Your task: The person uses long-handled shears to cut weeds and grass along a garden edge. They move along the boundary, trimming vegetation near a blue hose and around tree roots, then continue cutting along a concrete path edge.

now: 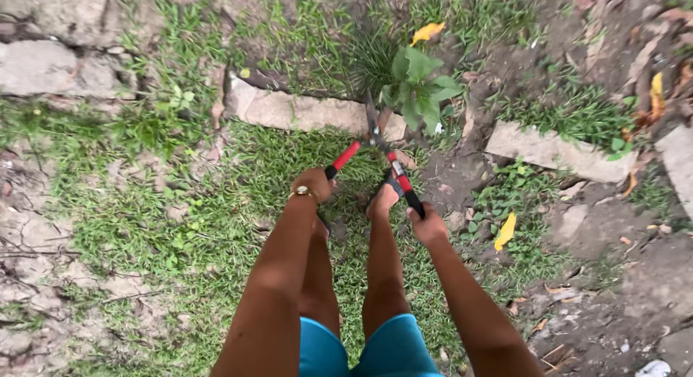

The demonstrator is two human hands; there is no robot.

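Note:
I look down at a pair of garden shears [375, 135] with red and black handles. My left hand [315, 183], with a gold watch on the wrist, grips the left handle [343, 158]. My right hand [426, 222] grips the right handle [404, 185]. The blades point away from me, their tips at the base of a small broad-leaved green plant [417, 88] beside a flat stone [303, 111]. My bare legs and blue shorts [361, 348] show below, with one foot [385, 196] just under the shears.
Patchy grass [166, 218] covers the ground, with flat stones [556, 149] in a row and rough stone [43, 66] at the upper left. Bare soil with dry and yellow leaves [505, 231] lies to the right.

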